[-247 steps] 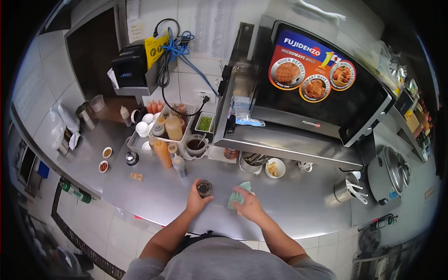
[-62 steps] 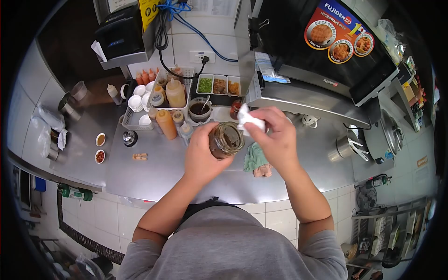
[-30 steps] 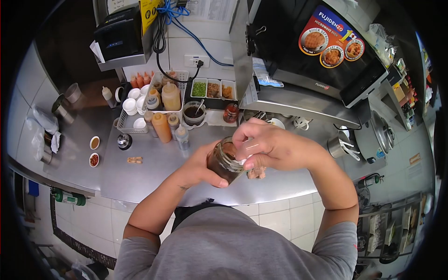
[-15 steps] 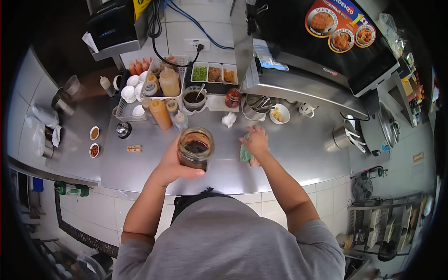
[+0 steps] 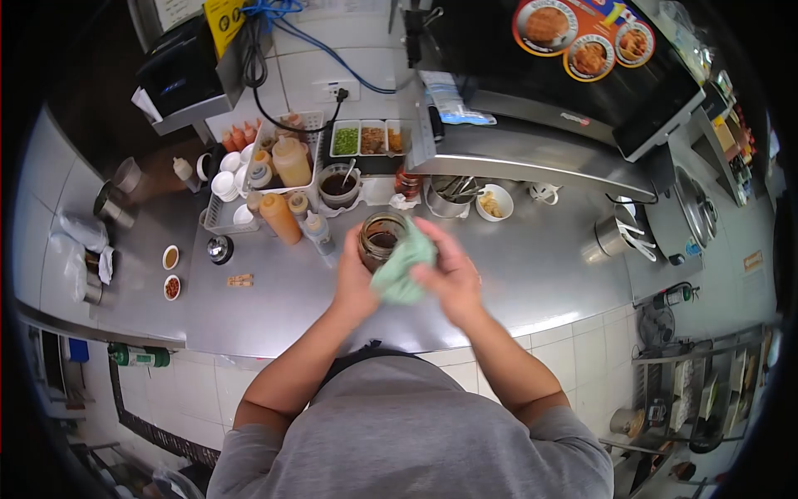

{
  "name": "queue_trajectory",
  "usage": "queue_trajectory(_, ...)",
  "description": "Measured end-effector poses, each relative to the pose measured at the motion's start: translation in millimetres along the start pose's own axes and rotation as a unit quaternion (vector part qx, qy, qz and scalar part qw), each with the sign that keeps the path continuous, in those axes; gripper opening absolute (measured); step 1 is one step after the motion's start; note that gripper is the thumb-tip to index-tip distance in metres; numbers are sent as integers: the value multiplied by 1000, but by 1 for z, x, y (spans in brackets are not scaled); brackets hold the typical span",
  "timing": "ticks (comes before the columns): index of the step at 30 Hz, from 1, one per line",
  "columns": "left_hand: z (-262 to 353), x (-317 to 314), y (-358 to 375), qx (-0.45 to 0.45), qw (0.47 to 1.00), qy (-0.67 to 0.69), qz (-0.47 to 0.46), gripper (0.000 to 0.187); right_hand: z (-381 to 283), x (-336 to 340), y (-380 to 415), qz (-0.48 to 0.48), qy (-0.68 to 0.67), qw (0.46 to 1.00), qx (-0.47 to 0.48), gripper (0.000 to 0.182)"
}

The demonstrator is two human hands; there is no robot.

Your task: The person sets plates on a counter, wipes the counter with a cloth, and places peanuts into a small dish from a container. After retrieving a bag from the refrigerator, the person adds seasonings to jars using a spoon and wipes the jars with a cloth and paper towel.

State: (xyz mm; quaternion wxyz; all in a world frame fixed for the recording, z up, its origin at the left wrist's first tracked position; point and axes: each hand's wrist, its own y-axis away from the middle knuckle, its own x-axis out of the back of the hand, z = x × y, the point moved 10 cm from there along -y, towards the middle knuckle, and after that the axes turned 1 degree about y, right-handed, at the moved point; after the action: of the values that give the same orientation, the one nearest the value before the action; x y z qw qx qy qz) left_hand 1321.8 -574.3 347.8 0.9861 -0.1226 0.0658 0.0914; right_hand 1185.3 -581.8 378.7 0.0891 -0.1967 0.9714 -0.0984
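Held over the counter in front of my body is an open glass jar [image 5: 383, 229] with dark contents. My left hand [image 5: 352, 274] wraps round its left side. My right hand [image 5: 451, 270], a little blurred, presses a light green cloth [image 5: 406, 268] against the jar's right and near side. The cloth covers much of the jar's lower part. Beyond the jar stand a squeeze bottle with a pale cap [image 5: 317, 231] and an orange sauce bottle [image 5: 280, 219].
A basket [image 5: 224, 218] of bottles and white cups stands at the back left. Behind the jar are a container of dark sauce [image 5: 339, 193] and a red jar [image 5: 407, 181]. A steel shelf [image 5: 532, 169] with a microwave overhangs the back right. Two small cups [image 5: 171, 288] sit left.
My right hand has lifted the green cloth off the counter and brought it to the jar. My left hand has shifted the jar right and away from my body.
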Motion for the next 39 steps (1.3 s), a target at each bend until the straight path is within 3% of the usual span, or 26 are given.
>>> queue_trajectory(1, 7, -9, -2, -22, 999, -34, -4, 80, -16, -7, -1, 41, 173, 981, 81, 72)
queue_trajectory(2, 13, -15, -3, -45, 997, -69, -8, 80, -33, -15, 0, 81, 340, 924, 157, 82)
queue_trajectory(3, 18, -19, -3, -68, 992, -105, -11, 79, -30, -12, -1, 86, 306, 937, 148, 83)
queue_trajectory(5, 16, -26, -8, -60, 997, -9, -52, 77, -26, -7, -9, 89, 236, 958, 133, 85)
queue_trajectory(7, 16, -33, -13, -14, 992, 97, -84, 77, -33, -9, -13, 30, 88, 987, 131, 82)
queue_trajectory(10, 46, -48, -5, -27, 981, 111, -157, 74, -30, -9, -21, -42, -103, 991, 81, 82)
queue_trajectory(11, 43, -48, -4, 5, 977, 139, -159, 73, -28, -11, -24, -63, -160, 983, 57, 83)
queue_trajectory(13, 38, -46, -4, 64, 966, 195, -160, 72, -37, -12, -22, -29, -119, 987, 102, 71)
queue_trajectory(16, 35, -38, -12, -34, 958, 236, -159, 75, -43, -16, -10, 92, -69, 983, 143, 56)
queue_trajectory(19, 42, -31, -8, -56, 982, 130, -126, 84, -27, -11, -4, 132, -89, 986, 54, 50)
queue_trajectory(23, 54, -21, -6, -182, 979, 27, -87, 92, 20, -10, -7, 145, -252, 945, -148, 34)
queue_trajectory(29, 76, -33, 14, -334, 913, -211, -104, 90, 55, -27, -3, 28, -387, 876, -285, 26)
queue_trajectory(30, 77, -35, 20, -351, 896, -252, -100, 90, 65, -31, -6, -19, -473, 844, -252, 26)
queue_trajectory(36, 49, -29, 30, -344, 901, -260, -41, 90, 95, -11, 12, 89, -361, 893, -254, 24)
queue_trajectory(39, -17, -10, 28, -147, 985, -90, -24, 90, 123, 14, 22, 119, -238, 945, -189, 27)
